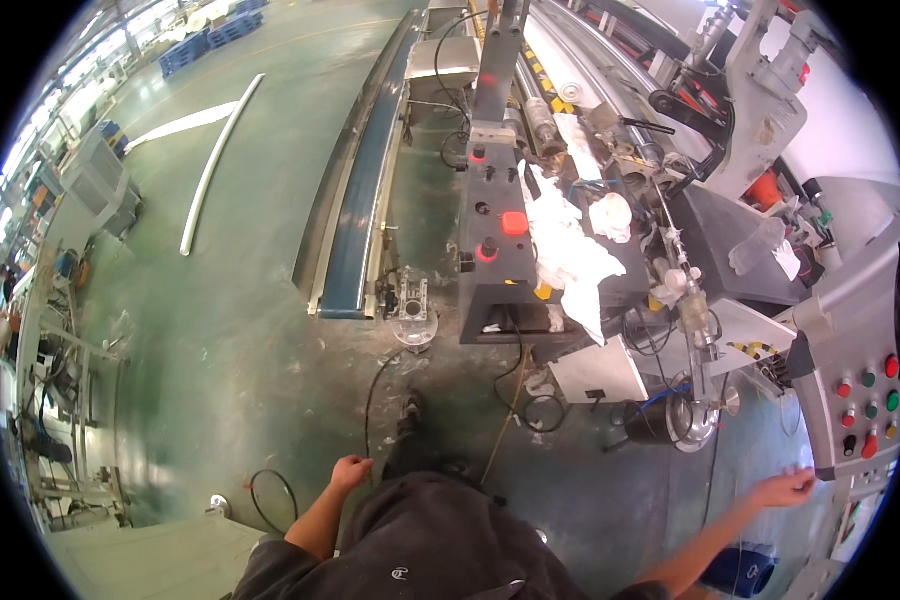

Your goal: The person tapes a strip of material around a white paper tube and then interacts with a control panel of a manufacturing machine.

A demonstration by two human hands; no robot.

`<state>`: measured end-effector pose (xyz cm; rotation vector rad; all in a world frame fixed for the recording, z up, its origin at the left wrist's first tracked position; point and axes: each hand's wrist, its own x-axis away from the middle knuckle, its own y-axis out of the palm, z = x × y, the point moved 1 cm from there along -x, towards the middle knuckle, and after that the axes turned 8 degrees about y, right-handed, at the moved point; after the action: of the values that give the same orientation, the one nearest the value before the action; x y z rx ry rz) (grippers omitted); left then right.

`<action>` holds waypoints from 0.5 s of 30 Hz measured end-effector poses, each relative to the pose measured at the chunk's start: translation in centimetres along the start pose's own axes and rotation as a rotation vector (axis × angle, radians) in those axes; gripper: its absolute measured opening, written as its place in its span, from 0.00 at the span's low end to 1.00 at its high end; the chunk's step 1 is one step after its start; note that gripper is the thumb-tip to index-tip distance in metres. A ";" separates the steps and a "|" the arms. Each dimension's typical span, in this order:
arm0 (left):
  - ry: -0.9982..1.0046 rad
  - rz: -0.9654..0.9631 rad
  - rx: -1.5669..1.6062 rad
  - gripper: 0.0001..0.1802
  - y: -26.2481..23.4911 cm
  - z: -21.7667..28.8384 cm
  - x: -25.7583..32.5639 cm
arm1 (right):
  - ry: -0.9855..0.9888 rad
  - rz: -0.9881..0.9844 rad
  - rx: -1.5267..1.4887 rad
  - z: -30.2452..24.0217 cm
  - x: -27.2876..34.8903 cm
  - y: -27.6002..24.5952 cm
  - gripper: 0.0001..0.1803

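Note:
My left hand (pixel 350 472) hangs low beside my body, its fingers curled into a loose fist with nothing visible in it. To the right, my right arm reaches out, and my right hand (pixel 785 488) is just below the lower corner of a grey control panel (pixel 830 430). Its fingers are loosely bent and partly apart, and I see nothing in them. Whether it touches the panel's corner I cannot tell. Red, green and black buttons (pixel 871 411) cover the panel's face above that hand.
Ahead stands a dark machine cabinet (pixel 480 295) with a red button (pixel 514 223) and white rags (pixel 570 250) on top. Left of it runs a blue conveyor belt (pixel 355 240). A black cable (pixel 370 400) trails over the green floor; a metal canister (pixel 690 420) stands at right.

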<state>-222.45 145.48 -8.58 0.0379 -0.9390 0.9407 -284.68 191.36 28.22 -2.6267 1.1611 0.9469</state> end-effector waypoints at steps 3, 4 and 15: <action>-0.049 0.026 -0.044 0.19 -0.4 -1.3 0.8 | 0.388 -0.328 0.162 10.1 15.9 -2.0 0.19; -0.068 0.024 -0.035 0.19 -0.4 -1.9 1.1 | 0.528 -0.483 0.208 12.8 23.4 -3.0 0.17; -0.071 0.049 -0.005 0.18 -1.5 -1.2 0.5 | 0.447 -1.389 -0.191 -7.5 46.5 10.6 0.13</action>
<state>-220.47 145.38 -8.47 0.0446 -1.0115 0.9873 -264.68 152.19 8.34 -2.8422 -0.8348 0.1519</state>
